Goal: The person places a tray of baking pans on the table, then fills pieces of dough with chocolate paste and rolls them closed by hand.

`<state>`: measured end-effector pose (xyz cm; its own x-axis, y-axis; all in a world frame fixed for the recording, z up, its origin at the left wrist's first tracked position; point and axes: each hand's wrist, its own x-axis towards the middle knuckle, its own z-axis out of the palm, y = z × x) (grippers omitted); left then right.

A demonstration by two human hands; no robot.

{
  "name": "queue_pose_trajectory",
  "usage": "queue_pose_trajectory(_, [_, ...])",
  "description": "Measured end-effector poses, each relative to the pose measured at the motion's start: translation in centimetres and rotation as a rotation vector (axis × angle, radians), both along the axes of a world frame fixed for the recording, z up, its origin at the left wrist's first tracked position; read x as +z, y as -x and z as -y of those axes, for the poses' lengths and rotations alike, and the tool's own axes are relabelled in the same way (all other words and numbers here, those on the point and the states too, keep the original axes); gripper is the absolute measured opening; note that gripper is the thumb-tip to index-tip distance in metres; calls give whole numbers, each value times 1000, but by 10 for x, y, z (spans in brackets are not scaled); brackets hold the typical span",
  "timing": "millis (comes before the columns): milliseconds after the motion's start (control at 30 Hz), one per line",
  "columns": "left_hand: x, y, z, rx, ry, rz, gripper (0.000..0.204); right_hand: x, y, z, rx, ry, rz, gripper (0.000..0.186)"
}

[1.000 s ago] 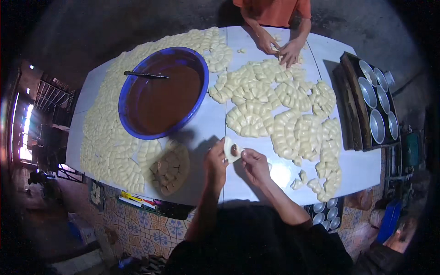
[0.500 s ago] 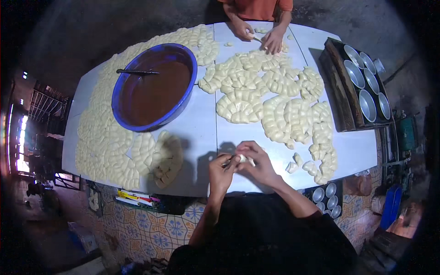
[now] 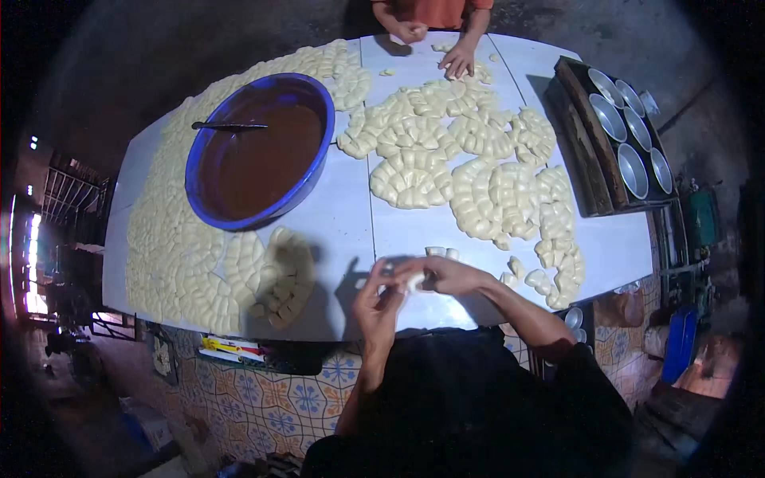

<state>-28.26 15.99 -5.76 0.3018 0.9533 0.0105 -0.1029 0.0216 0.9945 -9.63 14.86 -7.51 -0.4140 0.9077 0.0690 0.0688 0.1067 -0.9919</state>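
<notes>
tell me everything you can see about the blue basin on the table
The blue basin is large, round and open, probably plastic, with a raised rim and a shiny wall. It holds a smooth brown mixture. A dark utensil reaches in over its left rim. The basin sits on the white table, left of the middle, with pale dough pieces around its left side. Neither hand touches it.
</notes>
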Motion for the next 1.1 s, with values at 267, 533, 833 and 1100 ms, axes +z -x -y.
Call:
queue_pose_trajectory(267, [-58, -22, -30, 147, 172, -186, 28, -6, -11, -25, 14, -273, 654, 53])
queue_pose_trajectory(533, [-56, -53, -21, -106, 350, 26, 38, -21, -47, 47, -192, -423, 966, 79])
queue_pose_trajectory(833, [-33, -103, -17, -79, -203, -9, 37, -62, -49, 38, -693, 148, -202, 42])
queue_pose_trajectory(1100, [-2, -220, 44, -59, -43, 72, 34, 83, -298, 160, -1202, -317, 256, 62])
